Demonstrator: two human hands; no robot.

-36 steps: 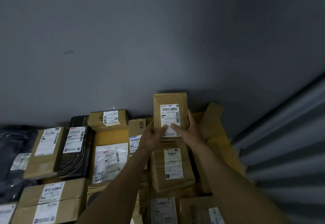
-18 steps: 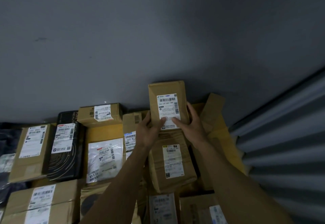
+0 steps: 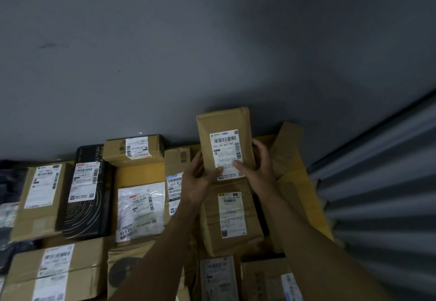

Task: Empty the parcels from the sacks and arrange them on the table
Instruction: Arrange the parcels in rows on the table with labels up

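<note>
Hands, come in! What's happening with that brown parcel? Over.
Left hand and right hand grip brown parcel. Upright before grey wall. Other parcels crowd underneath.

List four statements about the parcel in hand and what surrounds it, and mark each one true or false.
1. The left hand and the right hand both grip the brown paper parcel. True.
2. That parcel's barcode label faces away from the camera. False: the label faces the camera.
3. A black box lies among the parcels to the left of the hands. True.
4. The corrugated shutter is at the left edge of the view. False: it is on the right.
</note>
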